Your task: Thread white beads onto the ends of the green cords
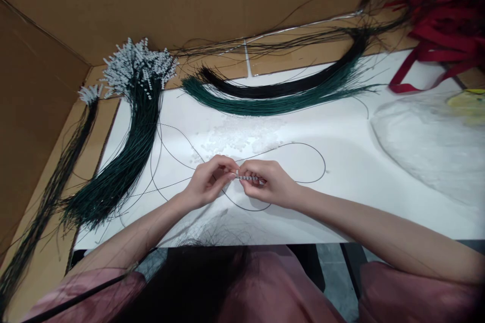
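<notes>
My left hand (208, 179) and my right hand (271, 181) meet over the white work surface, both closed in a pinch. Between them runs a thin dark wire strung with a short row of small white beads (248, 178). The right fingers are wrapped around the beaded stretch. At its left end the left thumb and forefinger pinch the wire; whether a loose bead is also between them I cannot make out. Long loops of the wire (325, 164) curl out on both sides of the hands. Just beyond them lie many loose white beads (242, 133).
A thick bundle of green wires with white beaded tips (140, 68) lies at left, a thinner bundle (89, 96) beside it. Green wires (257, 107) and black wires (273, 90) lie at the back. Red ribbon (435, 50) and a clear plastic bag (428, 136) are at right. Cardboard walls (212, 0) stand behind.
</notes>
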Tool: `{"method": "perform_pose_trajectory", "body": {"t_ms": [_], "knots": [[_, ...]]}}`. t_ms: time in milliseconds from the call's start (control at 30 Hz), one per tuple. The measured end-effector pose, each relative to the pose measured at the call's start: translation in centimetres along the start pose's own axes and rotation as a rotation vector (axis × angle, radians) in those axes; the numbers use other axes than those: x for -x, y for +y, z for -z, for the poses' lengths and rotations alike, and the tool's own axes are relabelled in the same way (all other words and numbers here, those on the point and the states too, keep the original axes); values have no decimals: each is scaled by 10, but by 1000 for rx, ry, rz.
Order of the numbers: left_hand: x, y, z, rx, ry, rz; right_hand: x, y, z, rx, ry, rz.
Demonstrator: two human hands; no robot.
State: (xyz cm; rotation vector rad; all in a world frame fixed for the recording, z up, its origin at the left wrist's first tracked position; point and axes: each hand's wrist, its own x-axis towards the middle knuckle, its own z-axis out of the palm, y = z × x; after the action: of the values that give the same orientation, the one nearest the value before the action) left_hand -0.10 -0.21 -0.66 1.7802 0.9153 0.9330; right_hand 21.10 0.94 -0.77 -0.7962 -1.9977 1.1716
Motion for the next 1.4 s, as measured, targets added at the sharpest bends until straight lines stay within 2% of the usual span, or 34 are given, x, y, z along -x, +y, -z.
{"method": "perform_pose_trajectory", "body": {"t_ms": [400,633,800,1167,1400], "knots": [[1,-4,-1,-3,37,-45,0,-1,-1,-1,26,-17],[-1,0,0,0,54,-19,0,-2,0,13,55,-29],[-2,2,1,5,64,17,-1,-3,1,18,49,-18],[-3,5,-1,-22,100,-9,-2,-3,3,13,3,13],[-4,5,-1,-56,78,-43,-2,-2,2,13,-20,-6]]}}
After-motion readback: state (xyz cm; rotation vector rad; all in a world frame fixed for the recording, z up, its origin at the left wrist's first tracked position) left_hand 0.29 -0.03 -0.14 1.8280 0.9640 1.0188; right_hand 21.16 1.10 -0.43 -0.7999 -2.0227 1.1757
